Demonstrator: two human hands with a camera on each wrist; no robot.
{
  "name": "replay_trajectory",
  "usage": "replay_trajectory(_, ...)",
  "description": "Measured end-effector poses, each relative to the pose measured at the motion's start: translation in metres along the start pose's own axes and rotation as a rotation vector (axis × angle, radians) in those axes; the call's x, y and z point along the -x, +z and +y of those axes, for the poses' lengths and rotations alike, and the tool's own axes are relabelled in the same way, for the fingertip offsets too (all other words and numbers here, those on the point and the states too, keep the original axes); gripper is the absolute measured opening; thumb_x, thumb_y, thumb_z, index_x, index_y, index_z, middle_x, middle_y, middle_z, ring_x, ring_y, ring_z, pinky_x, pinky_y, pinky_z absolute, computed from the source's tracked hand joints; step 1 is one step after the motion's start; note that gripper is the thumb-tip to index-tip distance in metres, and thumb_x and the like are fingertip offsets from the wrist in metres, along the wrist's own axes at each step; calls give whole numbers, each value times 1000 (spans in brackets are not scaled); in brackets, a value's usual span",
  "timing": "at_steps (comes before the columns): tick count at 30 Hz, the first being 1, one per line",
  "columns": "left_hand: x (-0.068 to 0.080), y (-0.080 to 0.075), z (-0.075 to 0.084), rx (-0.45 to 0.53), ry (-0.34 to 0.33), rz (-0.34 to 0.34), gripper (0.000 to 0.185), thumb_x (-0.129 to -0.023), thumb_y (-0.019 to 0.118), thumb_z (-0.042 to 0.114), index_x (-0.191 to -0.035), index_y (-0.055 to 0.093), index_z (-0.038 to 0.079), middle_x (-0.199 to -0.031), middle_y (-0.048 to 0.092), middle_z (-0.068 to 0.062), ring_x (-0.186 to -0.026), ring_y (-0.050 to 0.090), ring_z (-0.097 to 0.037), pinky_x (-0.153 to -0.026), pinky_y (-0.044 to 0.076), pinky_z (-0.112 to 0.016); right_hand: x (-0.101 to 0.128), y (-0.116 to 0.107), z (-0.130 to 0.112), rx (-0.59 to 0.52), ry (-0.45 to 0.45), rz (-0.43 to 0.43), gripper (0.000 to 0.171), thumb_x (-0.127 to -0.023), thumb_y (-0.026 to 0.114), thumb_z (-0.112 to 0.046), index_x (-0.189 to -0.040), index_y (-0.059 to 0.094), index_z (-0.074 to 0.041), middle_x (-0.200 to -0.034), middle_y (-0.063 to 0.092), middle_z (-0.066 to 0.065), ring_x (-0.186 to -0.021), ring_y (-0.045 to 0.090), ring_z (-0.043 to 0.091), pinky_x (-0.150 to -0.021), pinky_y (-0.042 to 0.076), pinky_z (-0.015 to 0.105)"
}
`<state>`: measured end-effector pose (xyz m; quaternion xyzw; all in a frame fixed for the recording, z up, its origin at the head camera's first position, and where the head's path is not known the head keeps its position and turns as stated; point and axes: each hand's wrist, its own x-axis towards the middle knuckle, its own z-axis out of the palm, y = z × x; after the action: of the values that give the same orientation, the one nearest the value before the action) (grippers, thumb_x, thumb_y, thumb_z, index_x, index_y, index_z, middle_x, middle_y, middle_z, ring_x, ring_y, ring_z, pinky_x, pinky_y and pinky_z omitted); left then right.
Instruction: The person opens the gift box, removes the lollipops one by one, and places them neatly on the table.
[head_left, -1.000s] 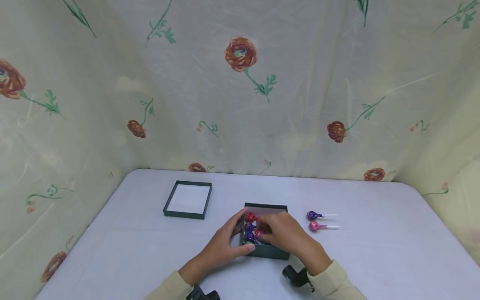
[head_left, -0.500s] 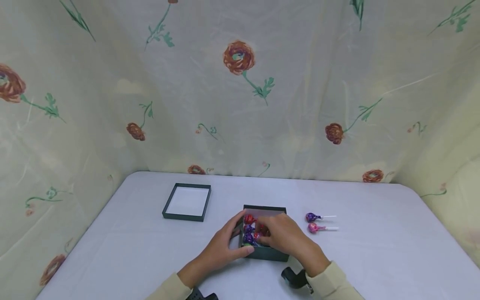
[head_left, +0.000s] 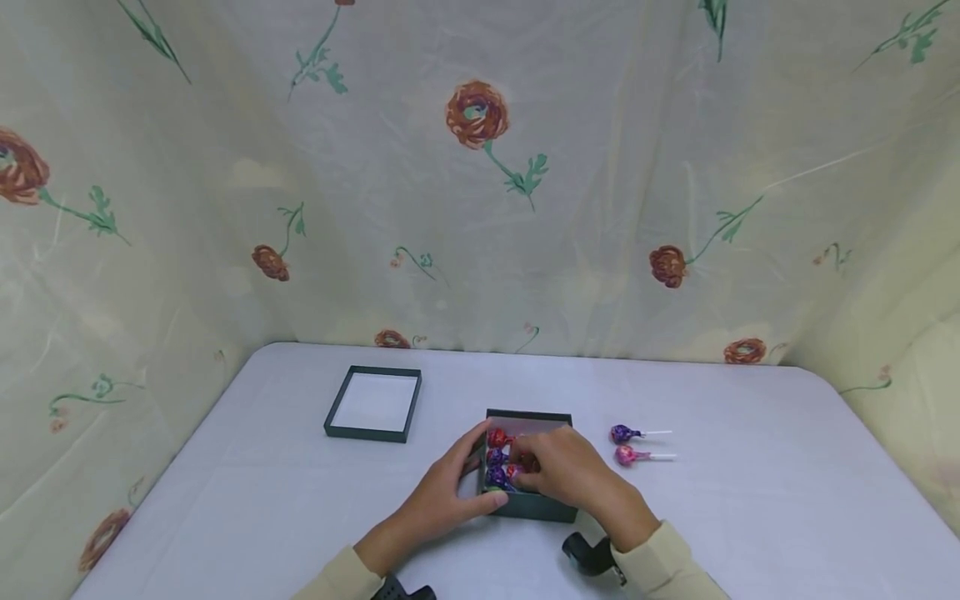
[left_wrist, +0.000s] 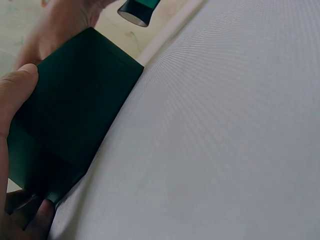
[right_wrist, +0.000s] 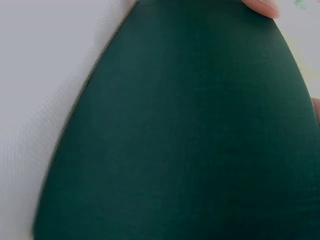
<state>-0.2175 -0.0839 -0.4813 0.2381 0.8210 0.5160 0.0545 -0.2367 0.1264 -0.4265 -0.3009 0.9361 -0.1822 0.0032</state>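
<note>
- Steadying the dark green box (head_left: 528, 503) at lower centre of the head view, the left hand (head_left: 442, 500) curled its thumb and fingers round the box's left corner; the left wrist view showed the thumb (left_wrist: 15, 92) pressed on the outer wall.
- The right hand (head_left: 573, 477) lay over the box's right half, fingers bent down among the wrapped lollipops (head_left: 498, 457) inside. It seemed to pinch one, but I could not tell for certain, since the fingertips were covered by the hand itself.
- Doing this step well, in my judgement, called for the left hand to keep the box pinned flat on the white table (head_left: 750, 517) while the right settled each sweet head-down beside its neighbours, sticks lying the same way, so none rode up over the rim.
- Two more lollipops (head_left: 628, 444), one purple and one pink, lay on the table just right of the box, apart from it, sticks pointing right.
- An upturned box lid (head_left: 373, 402) sat well apart at centre left.
- The right wrist view was filled almost wholly by the box's green wall (right_wrist: 190, 130), so nothing of the inside showed there.
- The count of lollipops inside was hard to make out.
</note>
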Motion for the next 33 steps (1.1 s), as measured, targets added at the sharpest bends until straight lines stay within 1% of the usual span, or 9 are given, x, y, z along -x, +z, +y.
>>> replay_trajectory(6,0,0,1,-4,-3,3,84,-86,71,39,-152,20,36,-156,26,6,-141,30,-16,-110,35,-31,0,0,-1,14,-7,6,13,-79,80,-24,-86,70,-20,-67,55,-14,-58,47,3,-55,42,21)
replay_trajectory(10,0,0,1,1,-5,0,84,-86,71,38,-153,19,35,-157,25,6,-141,30,-16,-110,35,-31,0,-1,-1,12,-8,9,13,-79,80,-23,-86,69,-19,-68,56,-14,-59,47,3,-56,43,21)
replay_trajectory(15,0,0,2,3,-12,-1,85,-86,71,38,-153,20,34,-156,25,6,-141,29,-15,-110,34,-32,0,-1,-1,2,-7,6,14,-79,80,-22,-85,68,-19,-70,57,-13,-61,48,3,-59,44,21)
replay_trajectory(22,0,-1,3,-6,-17,0,86,-85,72,39,-153,20,33,-156,26,6,-141,30,-16,-111,34,-32,0,-2,-1,-20,-4,4,16,-78,81,-21,-86,67,-20,-70,57,-12,-61,48,4,-58,44,21)
replay_trajectory(26,0,-1,3,-9,-14,1,86,-85,72,41,-153,20,32,-156,26,7,-141,30,-16,-110,35,-32,-1,-3,0,-26,-1,-9,15,-78,80,-23,-89,70,-20,-70,58,-14,-62,48,3,-66,43,27)
replay_trajectory(29,0,0,2,-8,-9,1,85,-85,71,41,-153,20,33,-156,26,7,-141,29,-16,-110,36,-32,-1,-2,1,-34,-2,-19,14,-80,79,-25,-91,73,-20,-70,58,-16,-62,48,3,-70,40,32)
replay_trajectory(31,0,0,2,-8,-6,1,85,-86,71,40,-153,20,34,-156,26,8,-142,29,-15,-109,36,-32,0,-2,2,-46,-9,-18,15,-80,79,-25,-92,73,-19,-71,59,-16,-63,49,2,-70,42,31)
replay_trajectory(33,0,0,2,-6,-5,0,85,-86,71,40,-153,20,34,-156,26,8,-142,29,-15,-110,36,-31,0,-2,3,-66,-20,-12,15,-81,78,-25,-93,73,-18,-74,61,-16,-64,50,1,-67,45,27)
